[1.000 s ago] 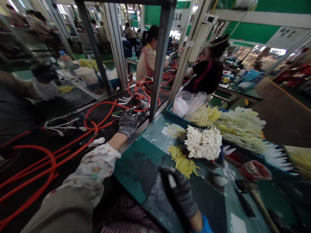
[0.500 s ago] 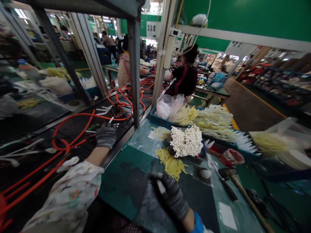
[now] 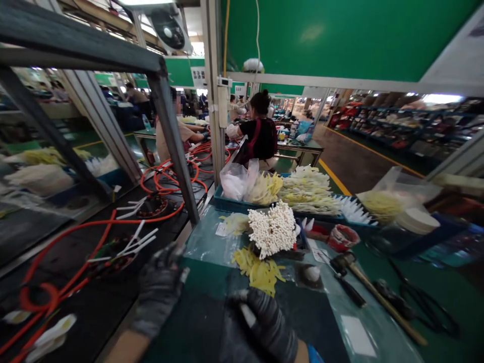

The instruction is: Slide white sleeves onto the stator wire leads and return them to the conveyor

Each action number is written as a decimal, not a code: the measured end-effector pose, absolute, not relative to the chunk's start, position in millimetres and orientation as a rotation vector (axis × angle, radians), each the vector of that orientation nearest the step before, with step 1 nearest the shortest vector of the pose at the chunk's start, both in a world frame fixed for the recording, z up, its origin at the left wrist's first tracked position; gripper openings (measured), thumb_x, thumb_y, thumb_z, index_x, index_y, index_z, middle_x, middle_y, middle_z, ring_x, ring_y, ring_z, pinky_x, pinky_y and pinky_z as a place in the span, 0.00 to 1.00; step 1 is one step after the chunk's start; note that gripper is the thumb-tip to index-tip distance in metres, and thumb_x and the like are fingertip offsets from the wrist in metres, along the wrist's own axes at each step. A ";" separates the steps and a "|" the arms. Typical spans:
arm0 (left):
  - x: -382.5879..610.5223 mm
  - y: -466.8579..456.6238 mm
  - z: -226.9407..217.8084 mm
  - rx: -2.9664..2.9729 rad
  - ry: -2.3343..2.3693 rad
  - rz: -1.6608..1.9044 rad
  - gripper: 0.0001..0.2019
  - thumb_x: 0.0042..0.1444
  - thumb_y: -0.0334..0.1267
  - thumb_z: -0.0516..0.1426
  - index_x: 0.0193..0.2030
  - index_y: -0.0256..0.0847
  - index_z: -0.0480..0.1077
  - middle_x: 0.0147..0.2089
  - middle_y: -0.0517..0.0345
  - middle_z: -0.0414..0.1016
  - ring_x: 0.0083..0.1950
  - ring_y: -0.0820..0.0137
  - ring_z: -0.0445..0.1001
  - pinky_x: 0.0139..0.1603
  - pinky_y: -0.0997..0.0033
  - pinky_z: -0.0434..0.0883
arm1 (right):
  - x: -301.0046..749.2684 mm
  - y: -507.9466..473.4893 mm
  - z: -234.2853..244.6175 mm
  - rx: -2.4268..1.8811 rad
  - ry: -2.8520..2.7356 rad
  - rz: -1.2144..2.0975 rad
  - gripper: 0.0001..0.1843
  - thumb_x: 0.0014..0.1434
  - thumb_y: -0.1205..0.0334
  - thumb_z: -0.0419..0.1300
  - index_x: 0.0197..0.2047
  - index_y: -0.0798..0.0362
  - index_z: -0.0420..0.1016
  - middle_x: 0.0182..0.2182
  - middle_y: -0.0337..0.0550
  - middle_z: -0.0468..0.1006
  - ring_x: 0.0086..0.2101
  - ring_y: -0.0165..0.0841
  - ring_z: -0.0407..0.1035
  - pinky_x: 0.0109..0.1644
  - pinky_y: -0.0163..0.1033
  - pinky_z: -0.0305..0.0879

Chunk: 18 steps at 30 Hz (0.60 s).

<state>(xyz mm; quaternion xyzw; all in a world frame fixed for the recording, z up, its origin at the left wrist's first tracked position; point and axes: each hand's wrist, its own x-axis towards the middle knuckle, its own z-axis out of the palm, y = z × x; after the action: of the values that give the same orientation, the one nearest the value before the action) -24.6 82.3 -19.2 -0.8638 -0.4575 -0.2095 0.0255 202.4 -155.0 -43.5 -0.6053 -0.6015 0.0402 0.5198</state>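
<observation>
My left hand (image 3: 159,290), in a grey glove and blurred, hovers over the edge between the black conveyor (image 3: 75,312) and the green table (image 3: 212,282); its fingers look spread and nothing shows in it. A wound stator with white strips (image 3: 117,249) lies just ahead of it on the conveyor. My right hand (image 3: 264,327), in a dark glove, rests on the table's dark mat, closed round a small white tube (image 3: 245,313). Beyond it lie loose yellow strips (image 3: 259,269) and a bundle of white tubes (image 3: 272,229).
Orange cables (image 3: 94,227) loop across the conveyor. A metal frame post (image 3: 176,151) stands between conveyor and table. A blue tray (image 3: 230,205) holds bags and yellow and white strips. A hammer (image 3: 378,297), red tape roll (image 3: 342,237) and scissors (image 3: 427,305) lie right. Other people work farther back.
My left hand has pulled back from the stator on the conveyor toward the table edge. The view has tilted upward. My right hand keeps hold of the white tube.
</observation>
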 end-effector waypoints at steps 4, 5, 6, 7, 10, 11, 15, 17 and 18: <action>-21.5 42.8 -72.1 -2.908 -1.247 -0.411 0.24 0.62 0.42 0.60 0.64 0.64 0.83 0.70 0.58 0.82 0.70 0.48 0.80 0.73 0.42 0.77 | 205.3 -156.5 -43.7 -1.454 -1.440 0.079 0.25 0.74 0.61 0.61 0.66 0.23 0.81 0.47 0.35 0.92 0.43 0.42 0.90 0.51 0.43 0.90; -21.9 37.4 -80.9 -2.940 -1.215 -0.352 0.24 0.64 0.40 0.59 0.64 0.61 0.83 0.69 0.56 0.83 0.69 0.50 0.81 0.73 0.43 0.78 | 206.0 -157.0 -45.9 -1.456 -1.437 0.061 0.27 0.73 0.61 0.62 0.67 0.21 0.80 0.47 0.34 0.92 0.43 0.44 0.90 0.50 0.45 0.91; -22.7 34.3 -87.2 -2.962 -1.193 -0.297 0.23 0.65 0.39 0.59 0.64 0.58 0.84 0.68 0.54 0.83 0.68 0.51 0.82 0.73 0.45 0.79 | 206.9 -157.6 -49.0 -1.457 -1.437 0.042 0.28 0.73 0.60 0.62 0.69 0.18 0.78 0.48 0.34 0.92 0.43 0.46 0.90 0.49 0.46 0.91; -23.5 33.1 -91.0 -2.975 -1.188 -0.251 0.23 0.66 0.37 0.58 0.64 0.56 0.84 0.67 0.52 0.84 0.68 0.52 0.83 0.72 0.46 0.80 | 207.8 -158.2 -52.8 -1.459 -1.434 0.025 0.30 0.72 0.60 0.62 0.70 0.17 0.76 0.48 0.34 0.92 0.43 0.47 0.90 0.48 0.48 0.92; -26.1 36.6 -91.0 -2.983 -1.207 -0.193 0.22 0.68 0.36 0.59 0.63 0.56 0.84 0.66 0.53 0.84 0.67 0.54 0.84 0.70 0.48 0.81 | 211.1 -160.3 -65.7 -1.462 -1.425 -0.036 0.33 0.71 0.60 0.64 0.72 0.15 0.73 0.48 0.36 0.92 0.42 0.48 0.90 0.46 0.47 0.92; -26.9 38.5 -88.6 -2.990 -1.204 -0.188 0.21 0.68 0.36 0.59 0.63 0.57 0.84 0.66 0.53 0.85 0.67 0.54 0.84 0.69 0.49 0.82 | 212.0 -161.1 -69.5 -1.480 -1.421 -0.047 0.34 0.71 0.60 0.65 0.72 0.15 0.73 0.48 0.36 0.92 0.42 0.48 0.90 0.47 0.47 0.92; -29.6 43.7 -78.1 -3.038 -1.147 -0.145 0.21 0.69 0.36 0.58 0.63 0.56 0.84 0.65 0.51 0.85 0.66 0.52 0.85 0.68 0.47 0.83 | 212.7 -162.6 -75.4 -1.523 -1.450 -0.046 0.36 0.70 0.65 0.65 0.73 0.19 0.73 0.49 0.36 0.92 0.43 0.45 0.90 0.50 0.44 0.91; -29.5 44.3 -73.4 -3.061 -1.133 -0.131 0.21 0.70 0.36 0.58 0.64 0.55 0.84 0.66 0.51 0.84 0.66 0.51 0.85 0.68 0.46 0.83 | 211.8 -161.4 -71.6 -1.512 -1.469 -0.052 0.37 0.69 0.65 0.65 0.74 0.19 0.73 0.48 0.36 0.92 0.42 0.46 0.90 0.48 0.44 0.91; -28.7 43.8 -70.6 -3.069 -1.136 -0.133 0.21 0.70 0.36 0.58 0.64 0.54 0.84 0.66 0.51 0.84 0.66 0.51 0.85 0.68 0.45 0.83 | 211.3 -160.5 -68.3 -1.495 -1.463 -0.088 0.37 0.69 0.64 0.65 0.74 0.19 0.73 0.47 0.36 0.92 0.40 0.47 0.90 0.45 0.45 0.91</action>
<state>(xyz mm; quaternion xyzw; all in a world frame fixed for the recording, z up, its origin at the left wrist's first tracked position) -28.7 43.8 -70.6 -0.9349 -0.3461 -0.0407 -0.0667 211.3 -160.5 -68.3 -0.6183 -0.6051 -0.0363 0.5002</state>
